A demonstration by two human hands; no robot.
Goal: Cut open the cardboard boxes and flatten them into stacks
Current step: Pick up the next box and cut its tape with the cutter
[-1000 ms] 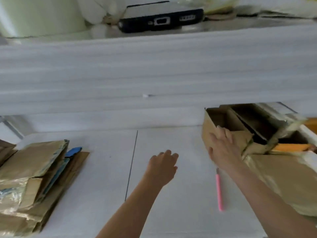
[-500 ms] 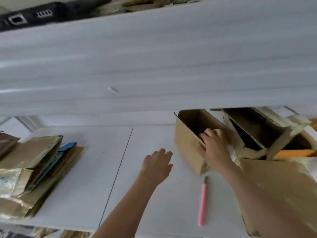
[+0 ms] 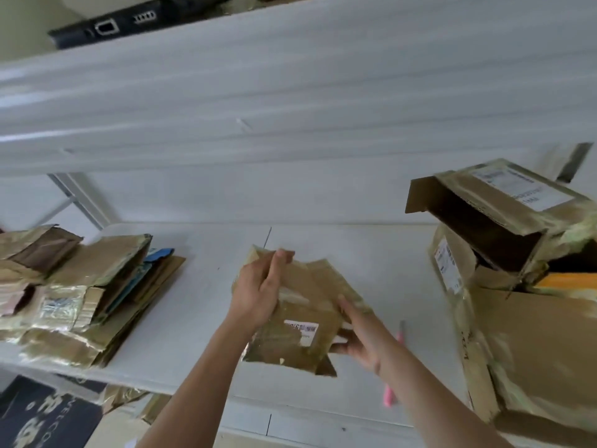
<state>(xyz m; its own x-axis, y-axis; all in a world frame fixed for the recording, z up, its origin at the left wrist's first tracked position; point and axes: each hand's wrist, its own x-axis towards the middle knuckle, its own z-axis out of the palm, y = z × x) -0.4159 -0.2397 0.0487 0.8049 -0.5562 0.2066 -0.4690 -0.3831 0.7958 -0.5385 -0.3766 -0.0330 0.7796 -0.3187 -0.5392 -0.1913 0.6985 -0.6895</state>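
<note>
- Centrally, a small cardboard box [image 3: 298,315], taped and bearing a white label on its near face, is held up above the white table [image 3: 200,318], between both hands.
- Left hand [image 3: 258,292] grasps the box's left side, its fingers wrapped over the upper edge beside a raised flap.
- Right hand [image 3: 361,337] grips the box's right side, thumb under the lower corner and fingers laid along the taped face.
- Just right of the right forearm, a pink cutter [image 3: 392,389] lies on the table, partly hidden by the arm, touched by neither hand.
- On the left part of the table sits a stack of flattened cardboard [image 3: 74,305], shiny with tape, with a blue sheet [image 3: 160,255] showing among its layers.
- On the right, a heap of opened boxes [image 3: 504,221] stands well apart from the held box; the topmost lies tilted with its dark opening facing left and a white shipping label on top, and something orange shows inside the box below it.
- A large brown carton [image 3: 533,347] fills the near right corner.
- The table is white with a thin seam running across it toward the far edge.
- Above, a broad white shelf [image 3: 290,92] spans the view, blurred, with a black device [image 3: 129,22] with ports lying on it.
- Below the table's near left edge are cardboard scraps and a dark mat [image 3: 42,415] with pale lettering.
</note>
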